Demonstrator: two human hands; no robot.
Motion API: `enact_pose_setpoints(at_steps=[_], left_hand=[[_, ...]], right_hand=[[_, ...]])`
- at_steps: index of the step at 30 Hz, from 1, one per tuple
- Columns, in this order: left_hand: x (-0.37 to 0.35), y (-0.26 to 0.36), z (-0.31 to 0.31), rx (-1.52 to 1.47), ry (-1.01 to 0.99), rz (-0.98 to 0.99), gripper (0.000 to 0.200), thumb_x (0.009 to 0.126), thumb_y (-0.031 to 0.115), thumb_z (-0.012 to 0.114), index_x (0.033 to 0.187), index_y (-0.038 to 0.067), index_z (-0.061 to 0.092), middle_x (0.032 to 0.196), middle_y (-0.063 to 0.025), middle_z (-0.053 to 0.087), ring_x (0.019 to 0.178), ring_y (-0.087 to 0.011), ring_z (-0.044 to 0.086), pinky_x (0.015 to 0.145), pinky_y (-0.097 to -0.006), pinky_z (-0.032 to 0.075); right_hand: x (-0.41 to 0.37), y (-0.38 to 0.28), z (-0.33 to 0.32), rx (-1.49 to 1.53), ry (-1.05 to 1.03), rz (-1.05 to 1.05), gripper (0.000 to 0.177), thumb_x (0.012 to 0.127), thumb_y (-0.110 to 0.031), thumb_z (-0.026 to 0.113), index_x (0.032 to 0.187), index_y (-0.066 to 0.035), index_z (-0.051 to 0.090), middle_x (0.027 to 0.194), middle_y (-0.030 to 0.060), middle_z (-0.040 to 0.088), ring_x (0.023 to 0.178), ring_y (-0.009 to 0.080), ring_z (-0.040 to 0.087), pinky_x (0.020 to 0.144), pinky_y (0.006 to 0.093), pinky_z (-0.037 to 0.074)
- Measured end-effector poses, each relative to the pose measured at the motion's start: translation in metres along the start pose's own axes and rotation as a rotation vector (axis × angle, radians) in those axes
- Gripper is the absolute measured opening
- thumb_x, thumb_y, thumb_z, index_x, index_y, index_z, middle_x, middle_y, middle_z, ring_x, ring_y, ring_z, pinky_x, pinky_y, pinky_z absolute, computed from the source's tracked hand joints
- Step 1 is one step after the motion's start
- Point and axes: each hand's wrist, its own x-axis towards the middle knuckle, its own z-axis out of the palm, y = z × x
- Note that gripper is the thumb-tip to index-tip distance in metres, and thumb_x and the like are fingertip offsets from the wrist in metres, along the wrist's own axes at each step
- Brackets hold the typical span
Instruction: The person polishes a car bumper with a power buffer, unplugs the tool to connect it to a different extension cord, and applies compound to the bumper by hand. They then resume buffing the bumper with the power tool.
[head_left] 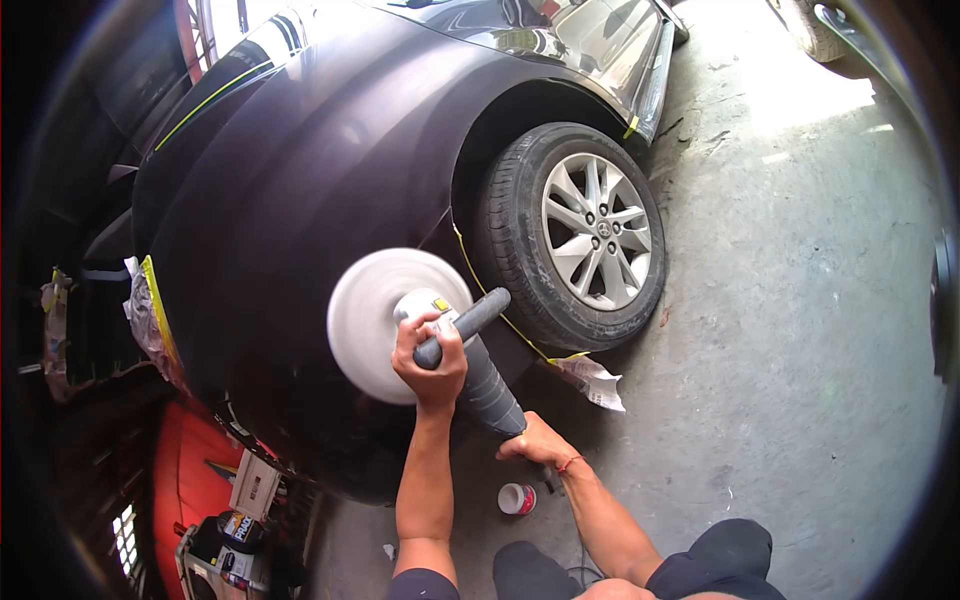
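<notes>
A power polisher (pixel 488 388) with a round white pad (pixel 365 325) is in both my hands. My left hand (pixel 430 362) is closed round the dark front handle (pixel 485 312), close to the tool's head. Further back, my right hand (pixel 540 440) is closed round the rear end of the dark body. The pad lies against the dark bumper (pixel 300 400) of a car, left of the front wheel (pixel 600 230). Its face is blurred, and the side toward the bumper is hidden.
Yellow tape with paper (pixel 590 380) edges the wheel arch, and more masking paper (pixel 155 320) hangs at the left. An open tub (pixel 517 499) stands on the concrete floor (pixel 760 330) below my right hand. Boxes and bottles (pixel 240 530) sit at the lower left.
</notes>
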Motion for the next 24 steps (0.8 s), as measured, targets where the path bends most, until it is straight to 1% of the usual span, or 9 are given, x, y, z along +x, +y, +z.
enact_pose_setpoints(at_steps=[2, 4, 6, 12, 15, 17, 21, 23, 24], left_hand=[[0.022, -0.004, 0.015, -0.055, -0.031, 0.01, 0.011, 0.08, 0.005, 0.061, 0.09, 0.003, 0.065, 0.059, -0.004, 0.057, 0.051, -0.0115, 0.054, 0.058, -0.0281, 0.046], [0.038, -0.015, 0.022, -0.097, -0.068, -0.095, 0.01, 0.081, 0.006, 0.062, 0.09, 0.002, 0.066, 0.063, -0.0049, 0.062, 0.058, -0.011, 0.059, 0.061, -0.0274, 0.047], [0.056, -0.019, 0.032, -0.124, -0.061, -0.08, 0.011, 0.082, 0.007, 0.062, 0.09, 0.001, 0.067, 0.066, -0.0035, 0.062, 0.062, -0.01, 0.059, 0.063, -0.0265, 0.047], [0.077, -0.002, 0.028, -0.07, -0.047, -0.103, 0.012, 0.083, 0.008, 0.061, 0.09, 0.0, 0.066, 0.065, -0.0022, 0.061, 0.056, -0.0065, 0.054, 0.055, -0.0227, 0.043], [0.061, -0.008, 0.023, 0.023, -0.022, 0.105, 0.014, 0.083, 0.007, 0.059, 0.093, 0.0, 0.066, 0.062, -0.0022, 0.06, 0.057, -0.0072, 0.057, 0.057, -0.023, 0.045], [0.052, -0.001, 0.014, -0.05, -0.082, -0.055, 0.015, 0.081, 0.005, 0.059, 0.093, 0.0, 0.066, 0.066, -0.0055, 0.062, 0.057, -0.0108, 0.059, 0.058, -0.0271, 0.047], [0.076, -0.019, 0.034, -0.04, -0.087, 0.111, 0.012, 0.082, 0.006, 0.06, 0.091, 0.0, 0.066, 0.067, -0.0043, 0.062, 0.059, -0.009, 0.058, 0.058, -0.0256, 0.047], [0.098, -0.011, 0.045, -0.091, -0.162, -0.072, 0.012, 0.081, 0.007, 0.062, 0.088, -0.001, 0.067, 0.073, -0.0067, 0.064, 0.063, -0.0129, 0.061, 0.062, -0.0286, 0.049], [0.109, -0.013, 0.054, -0.073, -0.152, 0.006, 0.012, 0.081, 0.008, 0.062, 0.088, -0.001, 0.067, 0.072, -0.0071, 0.064, 0.063, -0.0137, 0.061, 0.062, -0.0294, 0.049]], right_hand=[[0.012, -0.005, 0.004, 0.078, 0.063, -0.098, 0.021, 0.065, -0.017, 0.076, 0.068, -0.002, 0.061, 0.061, 0.005, 0.059, 0.051, 0.0138, 0.054, 0.048, 0.0297, 0.04], [0.02, -0.02, -0.002, 0.081, 0.083, -0.103, 0.021, 0.065, -0.017, 0.075, 0.067, -0.002, 0.061, 0.06, 0.0049, 0.059, 0.05, 0.014, 0.053, 0.047, 0.0303, 0.04], [0.031, -0.035, -0.01, 0.068, 0.107, -0.113, 0.02, 0.066, -0.016, 0.074, 0.066, -0.001, 0.06, 0.058, 0.0052, 0.057, 0.047, 0.0148, 0.052, 0.045, 0.0321, 0.039], [0.036, -0.058, -0.014, 0.092, 0.0, -0.117, 0.02, 0.062, -0.012, 0.075, 0.071, 0.002, 0.064, 0.065, 0.0089, 0.063, 0.057, 0.0181, 0.06, 0.054, 0.0321, 0.045], [0.027, -0.043, -0.002, 0.119, -0.024, -0.105, 0.021, 0.062, -0.015, 0.075, 0.069, 0.0, 0.063, 0.065, 0.0077, 0.063, 0.062, 0.0166, 0.06, 0.058, 0.0301, 0.045], [0.03, -0.031, 0.004, 0.105, -0.028, -0.102, 0.022, 0.064, -0.016, 0.075, 0.073, 0.0, 0.063, 0.068, 0.0076, 0.063, 0.061, 0.0178, 0.06, 0.057, 0.0318, 0.046], [0.037, -0.053, -0.003, 0.166, 0.0, -0.094, 0.017, 0.063, -0.013, 0.074, 0.067, -0.002, 0.061, 0.061, 0.0063, 0.059, 0.054, 0.0161, 0.056, 0.051, 0.0308, 0.04], [0.055, -0.063, -0.006, 0.216, 0.018, -0.16, 0.015, 0.065, -0.01, 0.073, 0.067, -0.001, 0.061, 0.062, 0.0065, 0.059, 0.054, 0.017, 0.056, 0.051, 0.0322, 0.041], [0.059, -0.07, -0.008, 0.229, 0.027, -0.181, 0.016, 0.064, -0.01, 0.073, 0.068, -0.001, 0.061, 0.062, 0.0067, 0.059, 0.054, 0.0175, 0.057, 0.051, 0.0325, 0.041]])
